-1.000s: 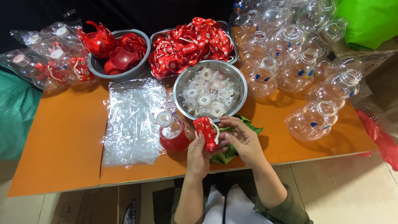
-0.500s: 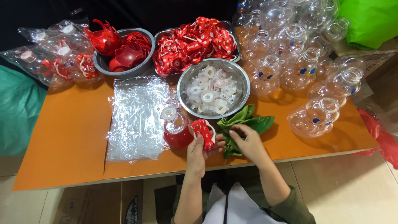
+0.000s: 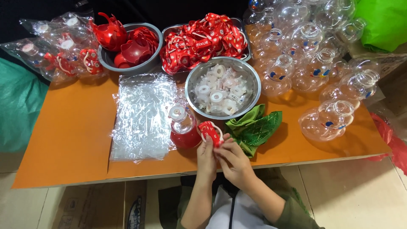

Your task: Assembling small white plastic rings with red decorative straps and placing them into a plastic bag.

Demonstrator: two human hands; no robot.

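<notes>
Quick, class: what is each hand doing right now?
Left hand: closed on the red strap.
Right hand: fingers also pinching the red strap, beside the green cloth.

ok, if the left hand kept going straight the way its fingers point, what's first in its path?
Likely the red strap piece that the left hand already pinches; past that, the bottle with the red base, then the steel bowl's rim. Depth is unclear.

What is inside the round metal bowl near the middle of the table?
The metal bowl holds a pile of small white and clear ring-shaped plastic caps. The pile hides the bowl's bottom, so anything beneath it cannot be seen.
</notes>
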